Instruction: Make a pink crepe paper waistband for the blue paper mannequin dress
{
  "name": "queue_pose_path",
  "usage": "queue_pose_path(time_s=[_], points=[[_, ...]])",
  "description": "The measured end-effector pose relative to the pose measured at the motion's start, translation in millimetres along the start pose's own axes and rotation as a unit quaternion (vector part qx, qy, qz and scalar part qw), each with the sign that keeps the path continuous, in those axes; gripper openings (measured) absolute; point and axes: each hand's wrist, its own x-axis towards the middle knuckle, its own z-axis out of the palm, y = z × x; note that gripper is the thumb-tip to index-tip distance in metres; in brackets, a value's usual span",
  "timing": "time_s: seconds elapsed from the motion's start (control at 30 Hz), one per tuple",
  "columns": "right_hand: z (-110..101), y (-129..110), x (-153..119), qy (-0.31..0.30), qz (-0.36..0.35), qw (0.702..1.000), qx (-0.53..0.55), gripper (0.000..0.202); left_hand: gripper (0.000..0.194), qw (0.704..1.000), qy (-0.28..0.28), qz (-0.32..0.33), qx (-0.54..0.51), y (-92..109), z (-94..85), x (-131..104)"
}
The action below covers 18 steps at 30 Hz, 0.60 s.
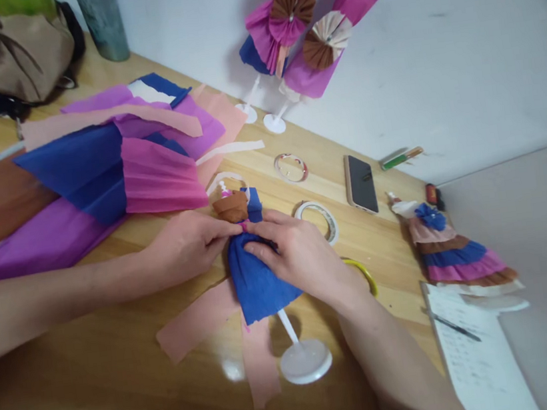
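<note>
A miniature dress form lies tilted on the table, wearing a blue crepe paper skirt (pixel 257 277) and a brown paper bodice (pixel 231 206). Its white stand base (pixel 306 361) points toward me. My left hand (pixel 185 247) pinches a narrow pink waistband (pixel 243 226) from the left. From the other side, my right hand (pixel 302 248) grips the waist, its index finger on the band and its thumb on the skirt. A blue paper piece (pixel 253 204) stands up behind the bodice. Peach paper strips (pixel 198 319) stick out from under the skirt.
Crepe paper sheets (pixel 163 172) pile up on the left. Tape rolls (pixel 322 215), a yellow ring (pixel 366 273) and a phone (pixel 361 183) lie to the right. Dressed forms (pixel 319 58) stand by the wall; another dress (pixel 461 251) lies near a notepad (pixel 473 347).
</note>
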Motion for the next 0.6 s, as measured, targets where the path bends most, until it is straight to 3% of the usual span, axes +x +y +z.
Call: queue_pose_path(time_s=[0.1,0.23,0.47,0.6], points=[[0,0,0,-0.002,0.000,1.000,-0.007,0.022,0.027,1.000,0.028,-0.010,0.005,-5,1.9,4],[1,-1,0,0.002,0.002,1.000,-0.010,0.021,0.025,1.000,0.013,-0.007,0.013,-9,2.2,6],[-2,5,-2,0.012,-0.007,0.999,0.044,0.027,0.034,0.985,-0.008,0.108,0.135,-7,-2.0,-2],[-2,10,-1,0.033,-0.004,0.996,0.082,0.031,0.037,0.971,-0.033,0.129,0.199,-7,-3.7,-2]])
